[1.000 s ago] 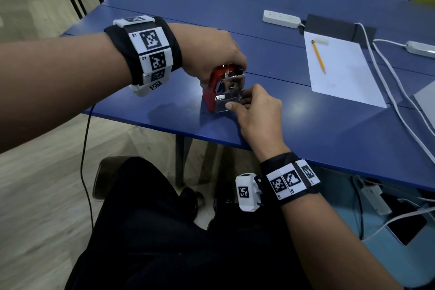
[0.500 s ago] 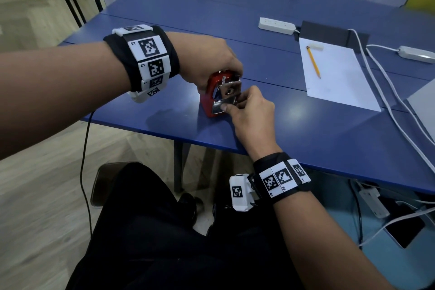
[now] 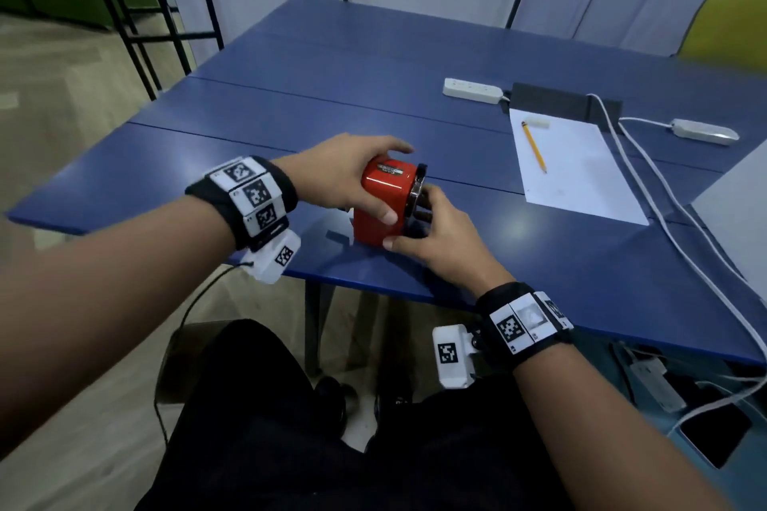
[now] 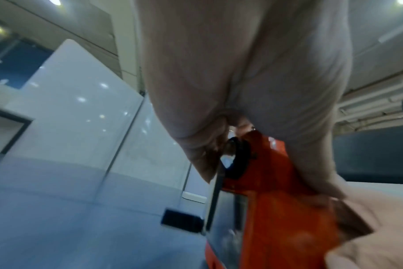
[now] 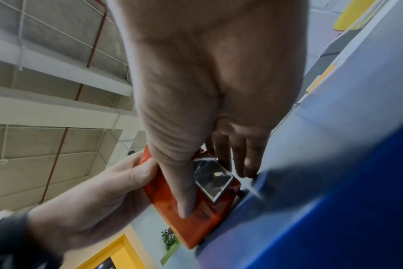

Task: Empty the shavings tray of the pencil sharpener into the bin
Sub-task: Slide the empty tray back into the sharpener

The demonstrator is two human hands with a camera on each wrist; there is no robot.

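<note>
A red pencil sharpener (image 3: 384,205) stands upright on the blue table (image 3: 539,261), close to its near edge. The left hand (image 3: 344,174) grips the sharpener from above and behind: its thumb lies down the near red side, and its fingers (image 3: 394,147) curl over the top towards the far side. The right hand (image 3: 440,239) holds the lower part of the sharpener's right-hand end, just below the metal collar at that end. Its thumb presses the near lower corner of the red body, and its fingers reach round the end face, where the head view hides their tips. In the right wrist view the thumb lies along the red side, beside a clear window (image 5: 213,182) in the end of the body, likely the front of the shavings tray, which sits fully inside the sharpener; the fingers (image 5: 242,156) hang close together just past that window, with their tips near the table. Whether they touch the window cannot be told. Farther right on the table lie a white sheet of paper (image 3: 581,170) with a yellow pencil (image 3: 534,146) on it, a white power strip (image 3: 471,90) and white cables (image 3: 672,195).
</note>
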